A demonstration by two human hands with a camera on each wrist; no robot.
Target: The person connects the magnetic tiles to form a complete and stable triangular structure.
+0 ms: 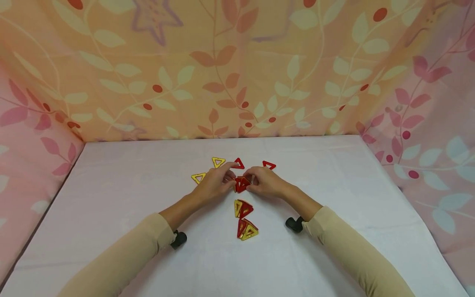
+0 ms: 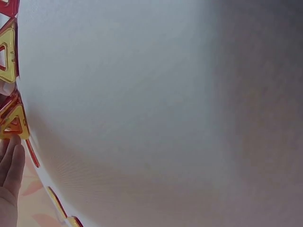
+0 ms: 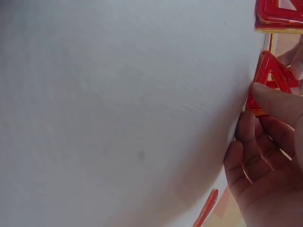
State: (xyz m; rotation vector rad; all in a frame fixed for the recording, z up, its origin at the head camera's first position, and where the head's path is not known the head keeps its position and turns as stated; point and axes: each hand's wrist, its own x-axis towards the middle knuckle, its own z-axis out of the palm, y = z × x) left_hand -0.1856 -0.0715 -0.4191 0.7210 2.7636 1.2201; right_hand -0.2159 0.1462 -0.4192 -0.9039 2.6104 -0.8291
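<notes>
Red and yellow magnetic triangle tiles (image 1: 242,184) lean together as a small pyramid between both hands. From the left, my left hand (image 1: 215,181) holds it; in the left wrist view a yellow face (image 2: 18,118) of it shows between fingers and thumb. On the other side my right hand (image 1: 268,181) pinches a red tile (image 3: 265,71) of the same pyramid, thumb on its face. Some faces are hidden by the fingers. Nearer the camera stand two similar red-and-yellow pyramids, a middle pyramid (image 1: 244,209) and a front pyramid (image 1: 248,230).
Behind the hands lie loose flat triangles: a yellow triangle (image 1: 218,157), a second yellow triangle (image 1: 196,177) partly behind the left hand, a red triangle (image 1: 239,166) and another red triangle (image 1: 269,162). A white cloth covers the table (image 1: 111,185); patterned curtains (image 1: 237,82) stand around it.
</notes>
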